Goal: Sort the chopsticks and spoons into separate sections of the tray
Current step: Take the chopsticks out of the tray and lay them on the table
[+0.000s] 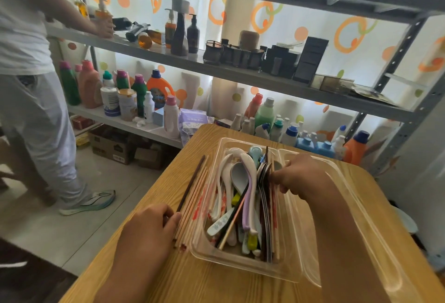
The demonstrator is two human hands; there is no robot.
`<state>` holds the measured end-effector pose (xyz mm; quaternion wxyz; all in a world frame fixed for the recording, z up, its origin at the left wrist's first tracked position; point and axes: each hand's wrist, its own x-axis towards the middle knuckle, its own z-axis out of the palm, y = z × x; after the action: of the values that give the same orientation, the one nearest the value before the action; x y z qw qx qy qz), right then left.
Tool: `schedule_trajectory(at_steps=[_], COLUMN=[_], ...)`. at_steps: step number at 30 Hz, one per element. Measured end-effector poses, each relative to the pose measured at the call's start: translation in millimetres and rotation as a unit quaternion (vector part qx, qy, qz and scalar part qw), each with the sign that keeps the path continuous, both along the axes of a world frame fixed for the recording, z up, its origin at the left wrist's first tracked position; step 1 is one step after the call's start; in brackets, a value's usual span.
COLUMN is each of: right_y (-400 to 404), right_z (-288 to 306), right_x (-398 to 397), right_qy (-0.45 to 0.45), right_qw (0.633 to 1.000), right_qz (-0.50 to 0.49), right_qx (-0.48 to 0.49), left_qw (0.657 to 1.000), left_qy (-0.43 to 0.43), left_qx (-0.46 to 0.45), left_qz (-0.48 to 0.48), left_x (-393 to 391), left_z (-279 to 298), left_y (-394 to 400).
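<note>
A clear plastic tray (298, 276) with two sections sits on the wooden table (216, 286). Its left section holds a jumble of ceramic spoons (240, 177) and chopsticks (273, 225); its right section looks bare. A bundle of loose chopsticks (192, 196) lies on the table just left of the tray. My left hand (149, 230) rests on the near ends of that bundle, fingers curled over them. My right hand (298, 177) reaches into the left section and pinches the chopsticks along its right wall.
A person in white (31, 81) stands at the left by a metal shelf rack (216, 66) loaded with bottles and boxes. Cardboard boxes (113, 146) sit on the floor under the rack. The table's left edge drops to tiled floor.
</note>
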<state>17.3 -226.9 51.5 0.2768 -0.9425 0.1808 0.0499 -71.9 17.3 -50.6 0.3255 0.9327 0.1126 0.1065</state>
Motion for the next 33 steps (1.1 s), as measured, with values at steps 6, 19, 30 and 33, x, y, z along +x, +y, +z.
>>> schedule_trajectory(at_steps=[6, 19, 30, 33], right_y=[-1, 2, 4, 2], right_z=[-6, -3, 5, 13], right_x=[4, 2, -9, -13], right_qy=[0.006, -0.009, 0.038, 0.034], right_qw=[1.000, 1.000, 0.999, 0.999], right_qz=[-0.005, -0.005, 0.025, 0.023], right_qx=[-0.013, 0.002, 0.019, 0.031], left_qw=[1.000, 1.000, 0.988, 0.986], left_qy=[0.005, -0.027, -0.131, -0.136], left_qx=[0.004, -0.004, -0.069, -0.084], left_qz=[-0.001, -0.005, -0.052, -0.055], left_x=[1, 3, -9, -9], left_z=[-1, 5, 21, 21], left_y=[-1, -3, -16, -17])
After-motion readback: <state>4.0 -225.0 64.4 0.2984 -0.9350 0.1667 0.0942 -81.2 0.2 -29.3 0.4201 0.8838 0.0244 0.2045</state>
